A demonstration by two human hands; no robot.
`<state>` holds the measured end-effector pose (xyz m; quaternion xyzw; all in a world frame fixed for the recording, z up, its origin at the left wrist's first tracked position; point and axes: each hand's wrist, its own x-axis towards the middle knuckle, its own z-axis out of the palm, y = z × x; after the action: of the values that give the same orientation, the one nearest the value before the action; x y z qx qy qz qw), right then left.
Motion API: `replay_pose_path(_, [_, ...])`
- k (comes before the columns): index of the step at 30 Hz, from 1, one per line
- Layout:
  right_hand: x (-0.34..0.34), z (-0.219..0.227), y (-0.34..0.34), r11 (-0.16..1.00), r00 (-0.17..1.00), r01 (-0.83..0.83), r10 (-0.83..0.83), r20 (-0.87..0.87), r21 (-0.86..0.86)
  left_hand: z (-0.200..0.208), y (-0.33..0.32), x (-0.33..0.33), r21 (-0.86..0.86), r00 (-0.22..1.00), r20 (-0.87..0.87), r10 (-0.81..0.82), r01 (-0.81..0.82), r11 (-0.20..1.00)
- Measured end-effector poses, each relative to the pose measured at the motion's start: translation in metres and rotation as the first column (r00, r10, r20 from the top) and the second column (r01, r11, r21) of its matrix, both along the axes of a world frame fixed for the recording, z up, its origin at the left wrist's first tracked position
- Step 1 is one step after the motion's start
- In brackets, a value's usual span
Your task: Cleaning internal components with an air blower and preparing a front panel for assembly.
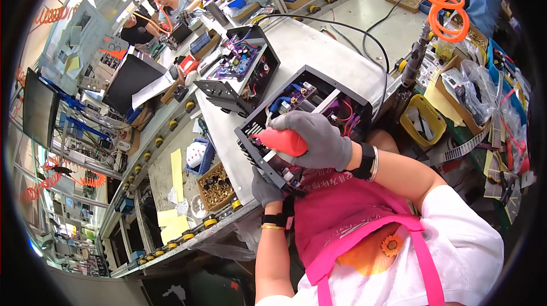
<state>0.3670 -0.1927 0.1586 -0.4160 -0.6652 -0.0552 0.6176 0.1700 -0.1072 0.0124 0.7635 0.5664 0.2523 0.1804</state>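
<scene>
In the head view, our hands are apart, both in grey gloves. Our right hand is closed around a red tool, its tapered end pointing to nine o'clock over the open case. We cannot tell whether our left hand grips anything: it sits at the case's seven o'clock edge, its fingers mostly hidden. The dark case lies tilted to our view on the pale tabletop, near the middle, its boards and wires showing.

Our right hand and the tool block part of the case's inside. Just beside it, toward half past ten, a second open case crowds that side. A black cable arcs over the tabletop and runs down past the case's two o'clock corner.

Toward eight o'clock we have a box of brass-coloured small parts and a blue bin holding something white. At three o'clock stands a yellow tub; at two, a power screwdriver hangs near an orange coiled hose. Farther off, one co-worker is at eleven o'clock and another, in blue, at one.
</scene>
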Motion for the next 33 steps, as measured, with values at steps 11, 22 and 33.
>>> replay_pose_path(11, [0.016,0.024,0.002,0.988,1.000,-0.029,0.027,-0.014,-0.151,-0.007,-0.001,0.001,0.036,0.992,0.111,-0.059,0.056,0.998])
replay_pose_path(22, [0.096,0.025,-0.106,0.973,0.769,0.231,-0.186,-0.611,-0.006,-0.059,0.011,-0.023,0.167,0.998,0.008,-0.057,0.054,0.984])
replay_pose_path(33, [0.104,-0.008,-0.117,0.932,0.747,0.321,-0.359,-0.560,-0.169,-0.046,-0.011,-0.047,-0.355,0.179,0.567,0.804,0.934,0.043])
